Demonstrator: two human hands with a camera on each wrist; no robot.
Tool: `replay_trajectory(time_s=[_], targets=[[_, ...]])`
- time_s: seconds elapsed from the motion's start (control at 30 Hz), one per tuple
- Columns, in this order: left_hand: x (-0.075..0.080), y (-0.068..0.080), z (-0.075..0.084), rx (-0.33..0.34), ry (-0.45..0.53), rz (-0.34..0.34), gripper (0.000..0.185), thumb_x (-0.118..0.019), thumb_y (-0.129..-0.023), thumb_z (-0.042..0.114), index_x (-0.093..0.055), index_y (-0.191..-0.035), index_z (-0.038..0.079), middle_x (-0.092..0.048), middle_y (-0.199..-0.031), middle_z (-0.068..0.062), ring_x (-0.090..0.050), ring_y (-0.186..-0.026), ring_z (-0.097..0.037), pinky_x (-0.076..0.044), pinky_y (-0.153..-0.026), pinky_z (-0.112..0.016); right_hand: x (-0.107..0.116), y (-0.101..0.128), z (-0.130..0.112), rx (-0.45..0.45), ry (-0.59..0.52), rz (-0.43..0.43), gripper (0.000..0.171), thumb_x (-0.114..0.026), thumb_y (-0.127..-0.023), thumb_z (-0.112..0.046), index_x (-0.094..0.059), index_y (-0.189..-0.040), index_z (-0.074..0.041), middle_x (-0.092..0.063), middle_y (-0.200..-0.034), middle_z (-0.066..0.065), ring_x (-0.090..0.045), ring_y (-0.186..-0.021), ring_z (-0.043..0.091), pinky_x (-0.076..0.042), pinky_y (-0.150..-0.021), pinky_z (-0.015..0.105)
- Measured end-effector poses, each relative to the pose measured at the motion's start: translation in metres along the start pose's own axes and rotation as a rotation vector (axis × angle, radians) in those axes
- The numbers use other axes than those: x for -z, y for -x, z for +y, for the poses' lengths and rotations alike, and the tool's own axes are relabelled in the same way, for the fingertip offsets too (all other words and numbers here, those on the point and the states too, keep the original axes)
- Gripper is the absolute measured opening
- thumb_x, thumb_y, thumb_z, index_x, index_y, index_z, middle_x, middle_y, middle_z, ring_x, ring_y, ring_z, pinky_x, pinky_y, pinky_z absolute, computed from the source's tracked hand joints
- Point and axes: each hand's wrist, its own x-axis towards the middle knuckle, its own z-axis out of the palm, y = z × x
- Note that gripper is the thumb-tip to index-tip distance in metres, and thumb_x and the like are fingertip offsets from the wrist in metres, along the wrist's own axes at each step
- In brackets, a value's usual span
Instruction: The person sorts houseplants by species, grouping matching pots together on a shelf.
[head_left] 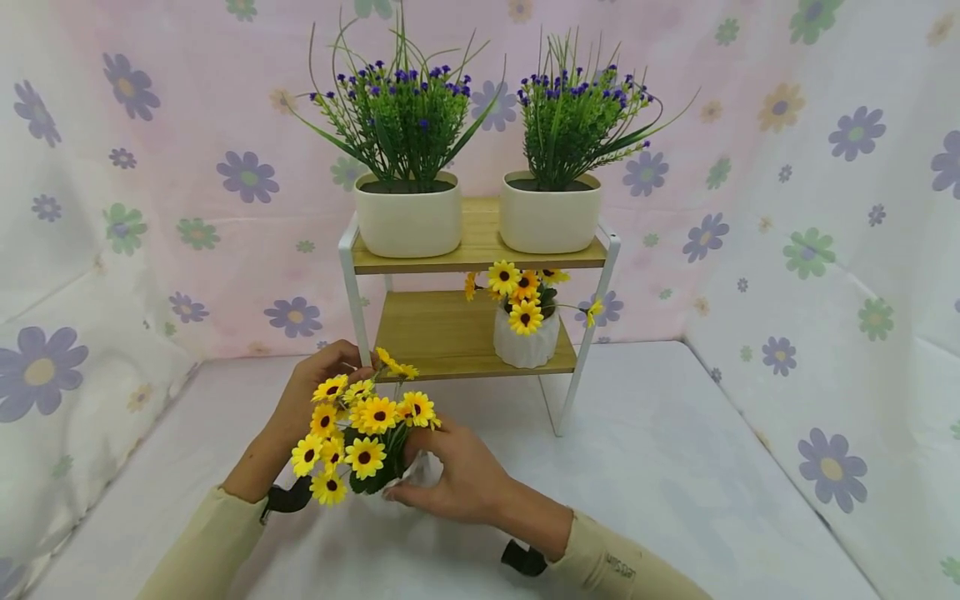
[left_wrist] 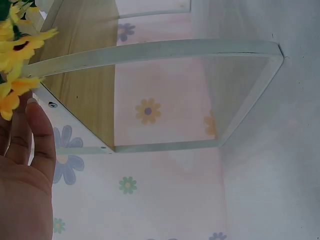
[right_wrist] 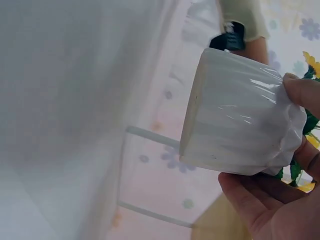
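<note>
Both hands met low and left of centre in the head view around a small white pot (right_wrist: 240, 125) of yellow daisies (head_left: 360, 433). Right hand (head_left: 457, 479) curled round its wrapped wall, carrying the weight; left hand (head_left: 315, 387) cupped the blooms behind, fingers relaxed, likely steadying them. Behind stood a two-tier shelf (head_left: 450, 333) bearing a matching pot (head_left: 527, 333).

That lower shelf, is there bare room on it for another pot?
Yes: the lower shelf is bare left of the small sunflower pot. The top shelf is crowded by two purple-flowered pots. The table is bare to the right.
</note>
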Motion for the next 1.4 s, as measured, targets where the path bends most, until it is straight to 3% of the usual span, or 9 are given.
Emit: replay_trajectory(time_s=[0.13, 0.3, 0.47, 0.6, 0.73, 0.83, 0.93, 1.03, 1.4], targets=[[0.002, 0.001, -0.003, 0.008, 0.005, 0.003, 0.026, -0.070, -0.096, -0.010, -0.065, -0.119, 0.001, -0.072, -0.113, -0.012, -0.068, -0.100, -0.004, -0.054, -0.092, -0.015, 0.011, -0.001, -0.005, 0.018, -0.050, 0.024, 0.027, -0.090, -0.088, -0.029, -0.066, -0.098, -0.021, -0.064, -0.128, -0.007, -0.058, -0.127, 0.006, -0.051, -0.109, 0.031], [0.002, 0.001, -0.002, 0.055, -0.079, 0.029, 0.029, -0.078, -0.092, -0.003, -0.066, -0.117, 0.006, -0.070, -0.105, -0.005, -0.066, -0.098, 0.000, -0.052, -0.092, -0.011, 0.022, -0.002, -0.008, 0.069, -0.054, 0.071, 0.027, -0.087, -0.090, -0.027, -0.064, -0.102, -0.020, -0.065, -0.125, -0.006, -0.060, -0.123, 0.009, -0.053, -0.106, 0.032], [0.003, 0.005, -0.001, 0.128, 0.011, 0.024, 0.022, -0.071, -0.100, 0.000, -0.065, -0.120, 0.002, -0.068, -0.105, 0.004, -0.065, -0.097, -0.002, -0.053, -0.091, -0.012, 0.031, -0.004, -0.008, 0.116, -0.028, 0.127, 0.027, -0.087, -0.089, -0.027, -0.066, -0.105, -0.019, -0.067, -0.117, -0.006, -0.062, -0.118, 0.009, -0.055, -0.102, 0.032], [0.003, 0.008, -0.004, 0.057, 0.043, 0.021, 0.029, -0.068, -0.096, -0.013, -0.063, -0.124, -0.006, -0.067, -0.109, 0.005, -0.064, -0.104, -0.001, -0.051, -0.096, -0.011, 0.037, -0.006, -0.008, 0.158, -0.014, 0.164, 0.029, -0.087, -0.088, -0.024, -0.064, -0.105, -0.018, -0.067, -0.113, -0.005, -0.063, -0.112, 0.010, -0.056, -0.098, 0.029], [0.003, 0.008, -0.006, -0.024, -0.025, 0.031, 0.031, -0.069, -0.094, -0.016, -0.063, -0.122, -0.004, -0.067, -0.107, -0.003, -0.064, -0.102, 0.000, -0.050, -0.097, -0.011, 0.043, -0.010, -0.008, 0.177, 0.007, 0.202, 0.030, -0.087, -0.089, -0.022, -0.063, -0.106, -0.016, -0.067, -0.111, -0.003, -0.063, -0.108, 0.011, -0.056, -0.095, 0.029], [0.003, 0.007, -0.002, 0.005, -0.069, 0.047, 0.031, -0.067, -0.097, -0.011, -0.063, -0.127, -0.001, -0.069, -0.109, -0.008, -0.064, -0.099, -0.001, -0.051, -0.094, -0.010, 0.047, -0.013, -0.008, 0.169, 0.025, 0.233, 0.029, -0.086, -0.090, -0.022, -0.064, -0.108, -0.014, -0.067, -0.109, -0.002, -0.063, -0.108, 0.013, -0.057, -0.094, 0.031], [0.003, 0.008, 0.002, 0.099, -0.082, 0.045, 0.036, -0.066, -0.101, -0.004, -0.061, -0.136, 0.000, -0.070, -0.117, -0.012, -0.064, -0.102, -0.003, -0.050, -0.093, -0.009, 0.050, -0.016, -0.008, 0.157, 0.044, 0.265, 0.029, -0.085, -0.090, -0.021, -0.065, -0.110, -0.013, -0.067, -0.109, -0.001, -0.063, -0.110, 0.015, -0.056, -0.095, 0.033], [0.003, 0.008, 0.003, 0.141, -0.098, 0.044, 0.038, -0.065, -0.102, 0.000, -0.060, -0.140, -0.001, -0.070, -0.123, -0.014, -0.061, -0.110, 0.004, -0.047, -0.097, -0.007, 0.052, -0.021, -0.008, 0.163, 0.058, 0.299, 0.031, -0.084, -0.090, -0.020, -0.064, -0.111, -0.012, -0.066, -0.108, 0.000, -0.063, -0.110, 0.016, -0.056, -0.096, 0.034], [0.001, 0.004, -0.003, 0.042, -0.050, 0.041, 0.043, -0.065, -0.099, -0.010, -0.062, -0.141, -0.001, -0.068, -0.135, -0.017, -0.056, -0.129, 0.006, -0.041, -0.108, -0.011, 0.059, -0.040, -0.005, 0.156, 0.046, 0.391, 0.031, -0.082, -0.091, -0.020, -0.061, -0.111, -0.009, -0.065, -0.103, 0.003, -0.059, -0.098, 0.018, -0.054, -0.082, 0.035]])
